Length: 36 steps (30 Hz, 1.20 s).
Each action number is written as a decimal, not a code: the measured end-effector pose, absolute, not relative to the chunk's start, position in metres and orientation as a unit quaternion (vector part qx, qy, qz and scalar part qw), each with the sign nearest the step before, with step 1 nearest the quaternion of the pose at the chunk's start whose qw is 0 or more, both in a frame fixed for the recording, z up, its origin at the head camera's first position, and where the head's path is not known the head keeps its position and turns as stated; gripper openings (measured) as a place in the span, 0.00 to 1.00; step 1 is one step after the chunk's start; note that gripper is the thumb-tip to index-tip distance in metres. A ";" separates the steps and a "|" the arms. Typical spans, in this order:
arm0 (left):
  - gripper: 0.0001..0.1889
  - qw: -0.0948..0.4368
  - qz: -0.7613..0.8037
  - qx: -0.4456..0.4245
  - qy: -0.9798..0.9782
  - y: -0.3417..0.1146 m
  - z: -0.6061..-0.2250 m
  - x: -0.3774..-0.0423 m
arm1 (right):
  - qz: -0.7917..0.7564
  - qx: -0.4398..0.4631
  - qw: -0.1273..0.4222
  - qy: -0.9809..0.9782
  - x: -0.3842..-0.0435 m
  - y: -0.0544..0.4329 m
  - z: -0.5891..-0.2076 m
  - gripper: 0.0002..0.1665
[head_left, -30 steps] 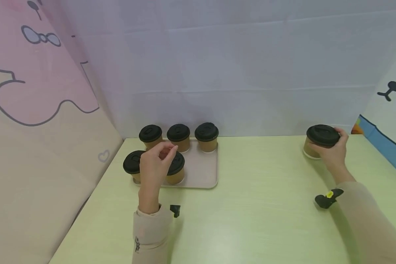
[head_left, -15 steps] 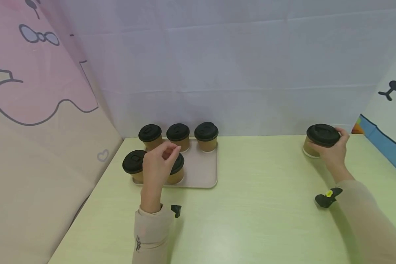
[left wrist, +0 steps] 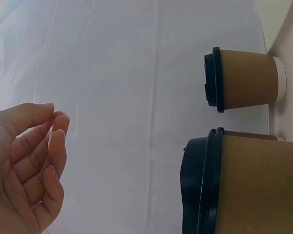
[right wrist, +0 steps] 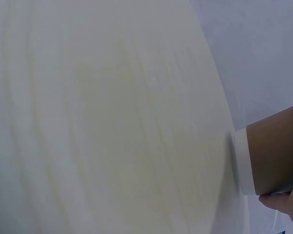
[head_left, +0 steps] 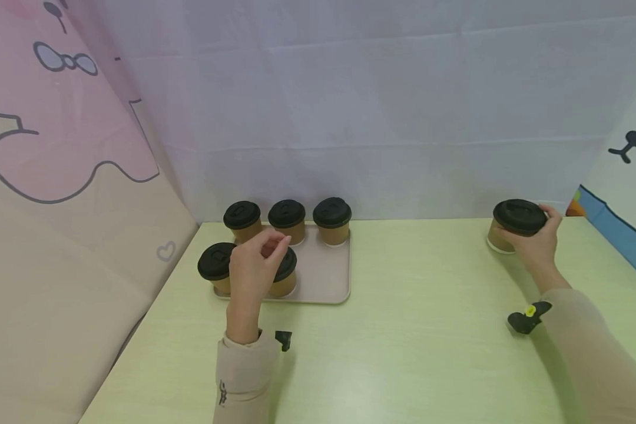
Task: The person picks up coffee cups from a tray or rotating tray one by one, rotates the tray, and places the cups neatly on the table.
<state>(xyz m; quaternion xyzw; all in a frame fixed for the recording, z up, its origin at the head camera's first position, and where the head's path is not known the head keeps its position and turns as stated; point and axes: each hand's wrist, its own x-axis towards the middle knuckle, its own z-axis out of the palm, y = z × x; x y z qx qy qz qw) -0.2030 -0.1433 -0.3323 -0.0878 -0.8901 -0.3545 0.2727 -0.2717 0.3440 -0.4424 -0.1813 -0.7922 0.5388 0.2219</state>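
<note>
At the right of the head view, my right hand (head_left: 539, 240) grips a brown paper coffee cup (head_left: 499, 238) with a black lid, fingers and thumb round its sides. In the right wrist view, the cup's white base (right wrist: 244, 163) is close over the table, with a shadow beside it. My left hand (head_left: 254, 265) hovers above the tray (head_left: 325, 277), holding nothing, its fingers loosely curled and the thumb tip near the fingertips. Below and around it stand several similar lidded cups (head_left: 333, 221), two in front partly hidden by the hand. The left wrist view shows a near cup (left wrist: 261, 185) beside the fingers.
The beige tray lies at the back left of the pale yellow table (head_left: 403, 330). A white cloth (head_left: 381, 118) hangs along the back edge, with printed cloths (head_left: 74, 247) at both sides. Part of the tray's right side is bare.
My left hand has shifted slightly to the right above the tray. The right hand and its coffee cup have stayed practically in place.
</note>
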 end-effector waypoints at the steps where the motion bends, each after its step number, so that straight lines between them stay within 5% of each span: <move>1: 0.07 0.272 -0.355 -0.087 -0.890 -0.143 -0.332 -0.203 | 0.539 -0.182 0.222 -0.792 -0.272 0.344 -0.443 0.54; 36: 0.07 0.283 -0.357 -0.083 -0.887 -0.148 -0.332 -0.203 | 0.528 -0.162 0.221 -0.803 -0.277 0.336 -0.446 0.55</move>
